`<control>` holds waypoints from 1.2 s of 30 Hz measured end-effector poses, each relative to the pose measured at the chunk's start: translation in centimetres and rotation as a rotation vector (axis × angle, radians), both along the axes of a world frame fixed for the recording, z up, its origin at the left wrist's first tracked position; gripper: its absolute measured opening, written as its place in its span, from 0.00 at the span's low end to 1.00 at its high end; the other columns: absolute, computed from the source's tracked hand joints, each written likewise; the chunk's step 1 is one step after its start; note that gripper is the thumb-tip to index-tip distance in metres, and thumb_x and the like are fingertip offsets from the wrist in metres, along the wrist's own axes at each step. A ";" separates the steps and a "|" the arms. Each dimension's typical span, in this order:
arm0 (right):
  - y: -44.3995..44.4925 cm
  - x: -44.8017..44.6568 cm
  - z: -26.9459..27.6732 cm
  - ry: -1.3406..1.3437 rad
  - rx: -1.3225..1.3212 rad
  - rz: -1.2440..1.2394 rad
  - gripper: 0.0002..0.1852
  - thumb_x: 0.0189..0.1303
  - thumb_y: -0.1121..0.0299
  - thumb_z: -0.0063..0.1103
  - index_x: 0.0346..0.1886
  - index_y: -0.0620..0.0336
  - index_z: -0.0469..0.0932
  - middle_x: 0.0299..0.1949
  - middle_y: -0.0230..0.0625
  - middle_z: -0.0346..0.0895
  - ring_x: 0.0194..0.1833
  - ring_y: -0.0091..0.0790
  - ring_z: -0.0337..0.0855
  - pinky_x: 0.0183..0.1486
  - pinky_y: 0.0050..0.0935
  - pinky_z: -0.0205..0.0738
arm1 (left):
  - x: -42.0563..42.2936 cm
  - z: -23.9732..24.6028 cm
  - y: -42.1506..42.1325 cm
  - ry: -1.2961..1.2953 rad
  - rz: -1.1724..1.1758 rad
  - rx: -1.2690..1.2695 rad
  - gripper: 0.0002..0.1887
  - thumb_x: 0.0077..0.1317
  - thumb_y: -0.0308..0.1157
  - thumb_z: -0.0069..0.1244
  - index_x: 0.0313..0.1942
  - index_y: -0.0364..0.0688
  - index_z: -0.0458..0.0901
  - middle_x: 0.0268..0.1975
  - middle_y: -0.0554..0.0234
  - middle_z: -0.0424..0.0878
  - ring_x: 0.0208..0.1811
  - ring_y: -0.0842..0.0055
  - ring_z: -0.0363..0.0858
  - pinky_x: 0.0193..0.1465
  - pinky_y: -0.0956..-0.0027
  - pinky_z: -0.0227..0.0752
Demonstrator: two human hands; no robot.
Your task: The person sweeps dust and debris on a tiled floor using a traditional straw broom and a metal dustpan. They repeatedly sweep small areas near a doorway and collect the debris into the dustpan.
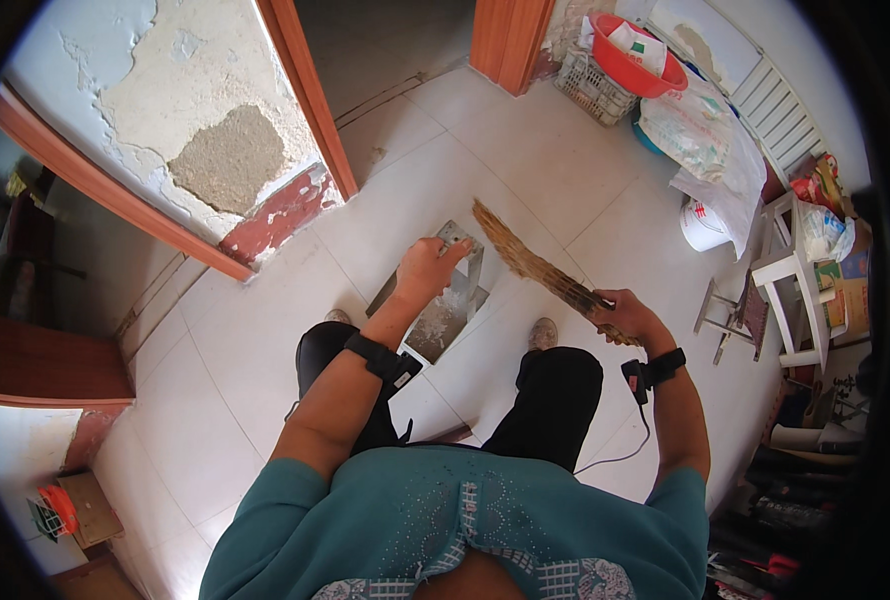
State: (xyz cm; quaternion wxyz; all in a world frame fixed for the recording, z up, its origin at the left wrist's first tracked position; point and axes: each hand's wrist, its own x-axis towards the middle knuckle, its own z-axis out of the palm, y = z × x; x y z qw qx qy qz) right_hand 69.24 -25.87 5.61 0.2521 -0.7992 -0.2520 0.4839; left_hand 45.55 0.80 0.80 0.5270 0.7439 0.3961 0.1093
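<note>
My left hand (424, 268) grips the handle at the top of a metal dustpan (431, 345), low between my legs. Whitish flakes and dust (440, 313) lie inside the pan. Part of the pan is hidden behind my left forearm. In my right hand (629, 315) is a short straw hand broom (538, 270), held by its bound dark end. The broom's frayed tip points up and left, to the right of the dustpan and apart from it. Pale floor tiles (535, 150) spread beneath both tools.
Peeling plaster (227, 161) covers the wall between two wooden door frames at left. On the right stand a red basin (632, 60) on a plastic crate (595, 86), a white bucket (704, 225), a folding stool (737, 322) and a white stool (786, 274). A cable hangs from my right wrist strap (664, 367).
</note>
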 end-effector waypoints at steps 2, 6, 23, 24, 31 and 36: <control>-0.1 0.2 -0.5 0.015 0.006 -0.021 0.14 0.57 0.65 0.62 0.45 0.61 0.79 0.21 0.31 0.74 0.17 0.23 0.73 0.18 0.25 0.69 | -0.1 0.0 0.0 -0.005 -0.004 0.010 0.29 0.63 0.54 0.52 0.18 0.35 0.75 0.13 0.59 0.76 0.13 0.73 0.77 0.20 0.68 0.72; -0.1 1.7 -2.0 -0.018 0.030 -0.099 0.13 0.56 0.66 0.61 0.41 0.62 0.79 0.21 0.33 0.74 0.18 0.26 0.75 0.18 0.26 0.70 | -0.7 0.0 -0.4 -0.034 0.035 -0.012 0.29 0.63 0.54 0.53 0.18 0.35 0.76 0.12 0.60 0.75 0.12 0.73 0.76 0.19 0.68 0.71; 12.7 18.9 -17.6 -0.375 -0.085 -0.607 0.10 0.50 0.73 0.59 0.21 0.68 0.70 0.18 0.44 0.73 0.14 0.38 0.75 0.16 0.36 0.72 | -6.1 4.3 -1.1 -0.143 0.143 -0.338 0.22 0.67 0.42 0.55 0.23 0.32 0.75 0.14 0.65 0.73 0.16 0.86 0.70 0.18 0.74 0.61; 14.1 19.1 -18.2 -0.373 -0.035 -0.554 0.10 0.51 0.73 0.58 0.21 0.66 0.67 0.16 0.41 0.69 0.13 0.35 0.71 0.16 0.36 0.70 | -6.2 4.4 -1.0 -0.126 0.144 -0.381 0.21 0.67 0.42 0.55 0.23 0.32 0.76 0.14 0.65 0.73 0.17 0.86 0.70 0.18 0.74 0.61; 26.5 16.2 -19.6 -0.817 0.041 0.020 0.14 0.49 0.67 0.63 0.30 0.72 0.77 0.24 0.53 0.81 0.24 0.48 0.85 0.29 0.42 0.80 | -6.6 4.2 -0.2 -0.030 0.116 -0.336 0.20 0.64 0.41 0.59 0.26 0.30 0.77 0.16 0.62 0.73 0.19 0.86 0.66 0.20 0.71 0.61; 31.3 9.2 -17.1 -0.671 0.046 0.339 0.19 0.49 0.62 0.66 0.42 0.62 0.78 0.37 0.50 0.82 0.42 0.54 0.83 0.46 0.47 0.77 | -7.2 4.0 -0.4 -0.132 0.064 -0.192 0.17 0.65 0.37 0.58 0.26 0.32 0.76 0.15 0.71 0.71 0.19 0.91 0.63 0.19 0.77 0.57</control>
